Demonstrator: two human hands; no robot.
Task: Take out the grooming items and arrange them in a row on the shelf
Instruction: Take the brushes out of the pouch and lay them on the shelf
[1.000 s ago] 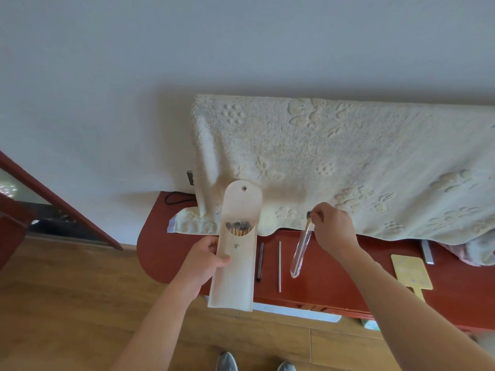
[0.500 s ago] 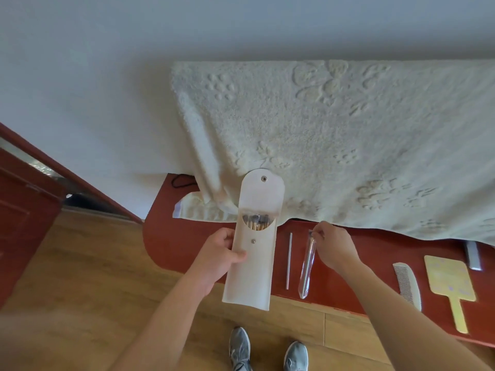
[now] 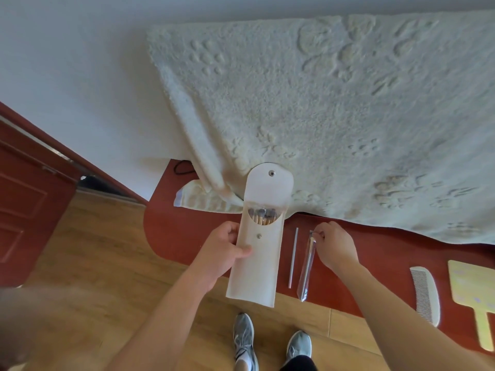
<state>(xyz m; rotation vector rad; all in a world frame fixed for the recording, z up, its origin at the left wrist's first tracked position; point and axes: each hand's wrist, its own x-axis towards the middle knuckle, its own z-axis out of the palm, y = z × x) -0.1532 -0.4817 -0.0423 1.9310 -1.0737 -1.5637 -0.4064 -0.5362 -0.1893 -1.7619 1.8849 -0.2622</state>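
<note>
Fingertips [image 3: 318,234], right: we pinch the top end of a slim tool in a clear sleeve [image 3: 306,269].
Right hand [image 3: 334,247]: curled over that end, above the red shelf [image 3: 174,236].
Sleeved tool: runs toward the shelf's front edge. We cannot tell whether it rests fully on the wood.
Left hand [image 3: 227,253]: thumb in front, gripping a cream pouch [image 3: 259,253] by its left edge, held upright.
Pouch: flap open, brushes [image 3: 263,216] showing in the mouth.
Row: a thin white stick [image 3: 293,257] lies just beside the sleeved tool. A comb [image 3: 426,293] and hand mirror [image 3: 471,287] lie well apart to the right.
Handling, our judgement: the sleeve looks light and slick, so we would hold the stiff tool near one end. The pouch looks soft, best gripped mid-length, mouth up.
Backdrop: a pale towel [image 3: 321,116] hangs behind.
</note>
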